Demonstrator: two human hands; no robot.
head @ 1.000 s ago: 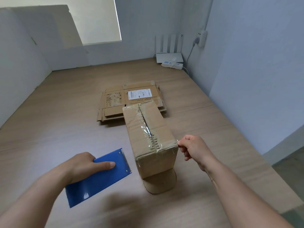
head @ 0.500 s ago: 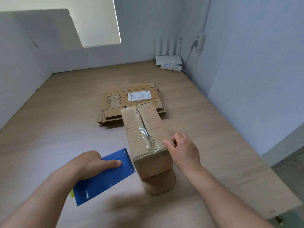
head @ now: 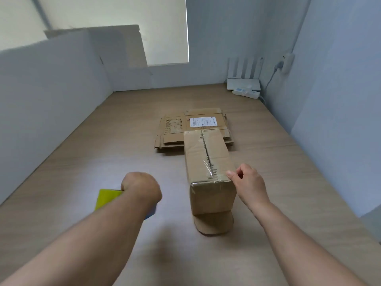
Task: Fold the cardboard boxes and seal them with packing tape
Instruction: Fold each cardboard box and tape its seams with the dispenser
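Note:
A folded brown cardboard box [head: 208, 159] stands on the wooden table [head: 103, 153], its top seam covered with clear tape and one rounded flap sticking out at its near foot. My right hand [head: 246, 183] pinches the tape at the box's near right top corner. My left hand [head: 141, 187], to the left of the box, is closed on the tape dispenser [head: 107, 198], of which a yellow-green side and a sliver of blue show; the rest is hidden by the fist and forearm. Behind the box lies a stack of flattened cardboard boxes [head: 175, 129].
White partition walls [head: 53, 79] fence the table on the left and back. A white router [head: 243, 83] and a power strip [head: 246, 92] sit in the far right corner. The blue-grey wall [head: 329, 79] runs along the right edge.
My left hand has turned over, so the dispenser's blue face is hidden and a yellow-green side shows. My right hand went from flat on the box's corner to pinching the tape there.

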